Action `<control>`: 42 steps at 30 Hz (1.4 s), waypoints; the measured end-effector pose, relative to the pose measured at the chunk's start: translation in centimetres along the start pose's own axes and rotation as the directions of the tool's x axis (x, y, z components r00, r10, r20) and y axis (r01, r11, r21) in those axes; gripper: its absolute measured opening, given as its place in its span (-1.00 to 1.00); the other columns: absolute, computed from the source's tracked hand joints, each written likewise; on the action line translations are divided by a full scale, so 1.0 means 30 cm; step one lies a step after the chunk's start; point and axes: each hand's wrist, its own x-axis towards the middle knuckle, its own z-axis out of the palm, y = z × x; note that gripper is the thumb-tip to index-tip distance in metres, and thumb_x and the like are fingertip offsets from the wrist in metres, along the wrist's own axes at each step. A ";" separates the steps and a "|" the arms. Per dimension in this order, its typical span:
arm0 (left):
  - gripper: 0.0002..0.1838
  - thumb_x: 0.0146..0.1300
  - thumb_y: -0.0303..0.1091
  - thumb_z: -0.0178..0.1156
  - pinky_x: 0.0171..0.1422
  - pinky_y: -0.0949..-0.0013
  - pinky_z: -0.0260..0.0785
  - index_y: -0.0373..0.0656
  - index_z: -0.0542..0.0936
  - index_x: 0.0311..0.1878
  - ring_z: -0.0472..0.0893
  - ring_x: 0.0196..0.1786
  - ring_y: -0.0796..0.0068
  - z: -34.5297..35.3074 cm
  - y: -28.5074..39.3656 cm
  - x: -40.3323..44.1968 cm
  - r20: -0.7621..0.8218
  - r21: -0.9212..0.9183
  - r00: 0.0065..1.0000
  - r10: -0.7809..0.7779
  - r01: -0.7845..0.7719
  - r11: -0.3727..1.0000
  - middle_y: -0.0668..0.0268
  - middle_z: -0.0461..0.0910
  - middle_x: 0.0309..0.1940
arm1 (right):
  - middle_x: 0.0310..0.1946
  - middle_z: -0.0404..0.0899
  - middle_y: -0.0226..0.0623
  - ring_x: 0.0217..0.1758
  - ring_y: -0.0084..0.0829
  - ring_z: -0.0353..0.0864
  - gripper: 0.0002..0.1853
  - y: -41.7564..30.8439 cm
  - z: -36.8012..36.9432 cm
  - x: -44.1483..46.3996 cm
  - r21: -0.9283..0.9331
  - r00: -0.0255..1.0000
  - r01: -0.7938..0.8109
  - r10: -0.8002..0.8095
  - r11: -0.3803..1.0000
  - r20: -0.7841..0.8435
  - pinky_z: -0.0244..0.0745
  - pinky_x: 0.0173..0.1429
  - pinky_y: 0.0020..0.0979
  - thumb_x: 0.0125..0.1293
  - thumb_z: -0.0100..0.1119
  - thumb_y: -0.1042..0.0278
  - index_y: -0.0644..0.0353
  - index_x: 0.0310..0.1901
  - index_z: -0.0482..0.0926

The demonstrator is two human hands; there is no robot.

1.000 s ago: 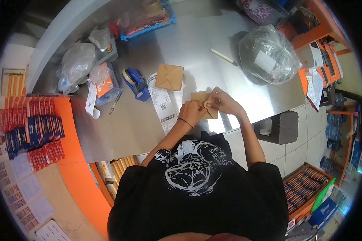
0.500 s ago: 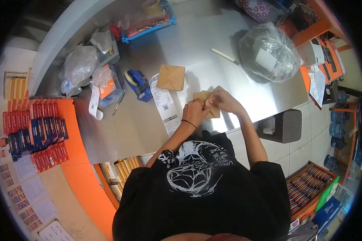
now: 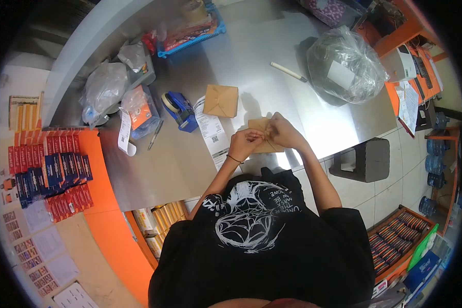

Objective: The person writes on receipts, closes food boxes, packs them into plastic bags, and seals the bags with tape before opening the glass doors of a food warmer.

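A small brown paper packet [image 3: 272,145] lies on the metal table near its front edge, partly covered by both hands. My left hand [image 3: 245,142], with a dark band at the wrist, is at the packet's left side, its fingers pinched together. On the packet's upper right, my right hand [image 3: 285,132] has its fingers closed on the paper. Whatever is between the left fingertips is too small to make out. A second brown packet [image 3: 220,100], square with folded flaps, rests up and to the left, partly over a long printed paper strip [image 3: 210,131].
A blue tape dispenser [image 3: 180,111] and a pen [image 3: 155,135] lie left of the strip. A marker [image 3: 288,71] and a large clear plastic bag [image 3: 346,66] are at the upper right. Bagged items [image 3: 105,90] fill the left side; a blue basket [image 3: 192,41] stands behind.
My left hand has shifted slightly back from the packet's middle, with its fingertips lifted a little. My right hand stays at the packet's upper part. The whole view has drifted slightly.
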 end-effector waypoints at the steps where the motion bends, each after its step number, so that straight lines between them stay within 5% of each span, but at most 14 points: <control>1: -0.80 0.08 -0.35 0.30 -0.21 0.52 0.49 -0.27 0.65 -0.26 0.64 -0.36 0.58 0.001 0.001 0.001 0.003 0.009 1.000 0.000 0.000 1.000 0.25 0.68 -0.39 | -0.26 0.38 -0.03 -0.16 -0.08 0.43 -0.86 -0.005 -0.003 -0.001 0.000 1.000 0.001 -0.001 1.000 0.000 0.37 -0.07 -0.24 0.01 0.14 0.48 0.35 -0.37 0.51; 6: -0.77 0.10 -0.36 0.32 -0.20 0.55 0.45 -0.26 0.63 -0.20 0.60 -0.32 0.63 -0.009 0.053 0.015 0.069 0.149 0.992 -0.103 0.092 0.985 0.28 0.67 -0.32 | -0.27 0.40 -0.12 -0.17 -0.16 0.45 -0.90 0.001 -0.011 -0.010 0.000 0.999 0.047 -0.047 0.999 0.003 0.37 -0.05 -0.29 0.07 0.17 0.46 0.28 -0.36 0.55; 9: -0.79 0.10 -0.34 0.33 -0.24 0.55 0.43 -0.22 0.64 -0.23 0.59 -0.37 0.63 0.000 0.077 -0.002 0.024 0.210 0.999 -0.031 0.025 0.977 0.28 0.66 -0.34 | -0.26 0.42 -0.16 -0.16 -0.21 0.51 -0.87 0.008 -0.030 -0.004 0.095 0.999 0.050 -0.050 0.994 -0.004 0.42 -0.05 -0.33 0.03 0.18 0.40 0.22 -0.36 0.60; 11: -0.82 0.09 -0.31 0.32 -0.26 0.48 0.42 -0.15 0.65 -0.26 0.58 -0.37 0.52 0.010 0.071 -0.017 -0.039 0.297 0.969 0.242 -0.220 0.929 0.29 0.64 -0.40 | -0.26 0.42 -0.18 -0.15 -0.22 0.51 -0.88 -0.016 -0.017 -0.009 0.051 0.997 0.030 -0.027 0.998 -0.072 0.42 -0.05 -0.34 0.03 0.19 0.39 0.19 -0.37 0.61; 14: -0.83 0.07 -0.29 0.31 -0.24 0.38 0.41 -0.12 0.65 -0.28 0.54 -0.30 0.38 0.013 0.074 -0.032 -0.035 0.525 0.897 0.442 -0.360 0.771 0.30 0.62 -0.40 | -0.25 0.43 -0.19 -0.15 -0.23 0.51 -0.87 -0.025 0.005 -0.013 0.016 0.985 -0.010 0.012 1.000 -0.171 0.42 -0.05 -0.35 0.02 0.22 0.39 0.16 -0.35 0.61; 18: -0.84 0.07 -0.28 0.31 -0.16 0.31 0.38 -0.09 0.66 -0.29 0.49 -0.22 0.29 0.033 0.057 -0.045 -0.097 0.552 0.879 0.467 -0.342 0.760 0.31 0.60 -0.35 | -0.20 0.41 -0.20 -0.15 -0.25 0.52 -0.77 -0.007 0.029 -0.014 0.010 0.935 0.022 -0.017 1.000 -0.355 0.43 -0.06 -0.35 -0.02 0.29 0.45 0.17 -0.25 0.59; 21: -0.85 0.08 -0.29 0.30 -0.09 0.29 0.35 -0.09 0.66 -0.29 0.48 -0.20 0.27 0.050 0.011 -0.047 -0.190 0.556 0.875 0.445 -0.278 0.784 0.29 0.58 -0.31 | -0.16 0.40 -0.19 -0.17 -0.24 0.51 -0.68 -0.008 0.018 -0.031 0.094 0.958 0.062 -0.033 0.994 -0.284 0.44 -0.08 -0.34 -0.06 0.30 0.55 0.19 -0.18 0.57; 23: -0.85 0.08 -0.30 0.29 -0.04 0.27 0.33 -0.11 0.66 -0.29 0.46 -0.21 0.24 0.067 -0.031 -0.057 -0.261 0.436 0.881 0.395 -0.258 0.862 0.29 0.57 -0.31 | -0.19 0.39 -0.21 -0.32 -0.34 0.49 -0.69 0.009 0.029 -0.036 0.101 0.956 0.090 -0.058 0.991 -0.288 0.43 -0.20 -0.40 -0.03 0.29 0.59 0.19 -0.17 0.57; 27: -0.85 0.08 -0.29 0.28 -0.11 0.31 0.33 -0.10 0.67 -0.29 0.44 -0.26 0.29 0.024 -0.031 -0.052 -0.197 0.564 0.808 0.555 -0.369 0.739 0.35 0.57 -0.31 | -0.17 0.35 -0.25 -0.55 -0.59 0.33 -0.69 0.036 0.062 -0.051 0.202 0.941 0.059 0.014 0.978 -0.338 0.32 -0.40 -0.56 0.01 0.31 0.55 0.20 -0.14 0.57; 29: -0.86 0.08 -0.27 0.28 -0.11 0.34 0.31 -0.04 0.68 -0.29 0.43 -0.26 0.36 0.010 -0.024 -0.042 -0.065 0.631 0.748 0.661 -0.482 0.608 0.41 0.57 -0.30 | -0.12 0.31 -0.21 -0.30 -0.43 0.41 -0.71 -0.029 0.075 -0.068 0.110 0.910 -0.053 0.094 0.992 -0.405 0.37 -0.29 -0.50 0.01 0.30 0.52 0.20 -0.17 0.56; 33: -0.85 0.07 -0.23 0.28 -0.05 0.33 0.26 0.04 0.69 -0.27 0.41 -0.20 0.40 0.006 -0.085 -0.013 -0.043 0.564 0.761 0.647 -0.516 0.644 0.44 0.55 -0.27 | -0.02 0.27 -0.02 0.07 -0.09 0.26 -0.64 -0.039 0.177 -0.083 -0.261 0.786 -0.057 -0.118 0.964 -0.607 0.20 0.15 -0.18 0.15 0.16 0.38 0.26 -0.01 0.48; 39: -0.77 0.07 -0.15 0.25 0.08 0.22 0.32 0.05 0.59 -0.20 0.48 -0.06 0.26 -0.002 0.076 -0.027 -0.124 0.502 0.882 0.455 -0.340 0.795 0.37 0.50 -0.21 | 0.05 0.21 0.04 0.09 -0.07 0.21 -0.61 -0.085 0.223 -0.083 -0.183 0.803 -0.048 -0.072 0.982 -0.592 0.14 0.19 -0.17 0.37 -0.10 0.17 0.29 0.08 0.40; 41: -0.71 0.08 -0.16 0.25 0.06 0.24 0.37 0.01 0.56 -0.13 0.53 -0.06 0.27 -0.087 0.115 -0.034 -0.274 0.171 0.919 0.282 -0.242 0.955 0.34 0.51 -0.14 | 0.06 0.15 0.06 0.11 -0.06 0.17 -0.62 -0.110 0.228 -0.095 -0.166 0.795 -0.047 -0.064 0.985 -0.603 0.12 0.21 -0.15 0.36 -0.09 0.21 0.28 0.09 0.38; 42: -0.69 0.07 -0.17 0.28 0.06 0.27 0.40 0.00 0.56 -0.12 0.56 -0.06 0.28 -0.178 0.101 -0.003 -0.381 0.262 0.813 0.439 -0.360 0.895 0.32 0.53 -0.09 | 0.06 0.15 0.05 0.12 -0.07 0.17 -0.64 -0.111 0.241 -0.101 -0.220 0.737 -0.108 -0.070 0.970 -0.672 0.11 0.22 -0.13 0.36 -0.10 0.25 0.31 0.08 0.37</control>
